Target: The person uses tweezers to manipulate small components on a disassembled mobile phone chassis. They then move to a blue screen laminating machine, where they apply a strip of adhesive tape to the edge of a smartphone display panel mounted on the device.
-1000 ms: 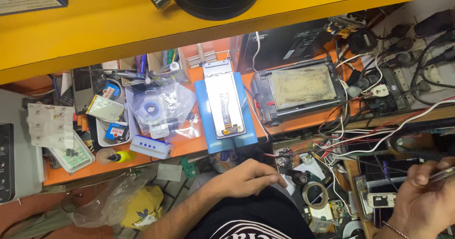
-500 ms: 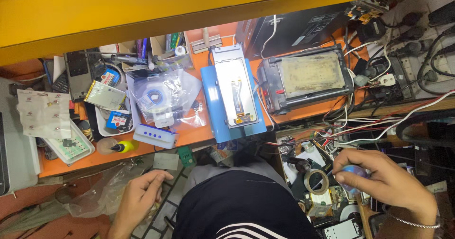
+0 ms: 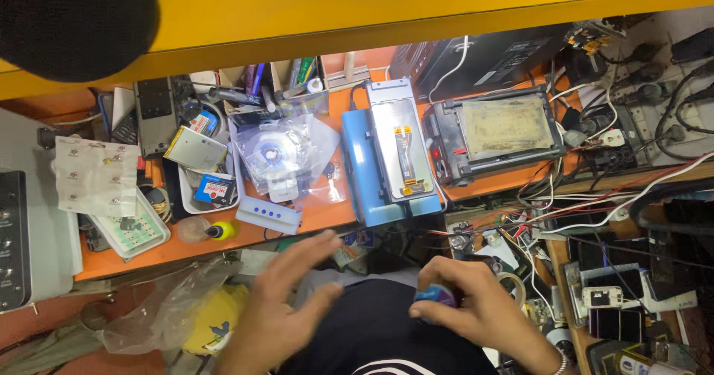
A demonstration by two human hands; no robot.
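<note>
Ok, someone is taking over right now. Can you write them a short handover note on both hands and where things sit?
Right hand: closed around a small blue object, held over the lap.
Left hand: open, fingers spread, motion-blurred, holding nothing.
Bench: the blue-framed machine sits mid-bench with a panel with an orange ribbon cable lying on its plate; the grey plate machine stands to its right.
Done: blue object is in hand.
Left: panel untouched by either hand.

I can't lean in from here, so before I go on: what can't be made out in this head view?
- Small blue object: mostly covered by the right hand; its kind is unclear.
- Left hand: motion-blurred; finger pose unclear.
- Dark round shape, top left: cut by the frame edge.
- Right-side parts and cables: too small and tangled.
</note>
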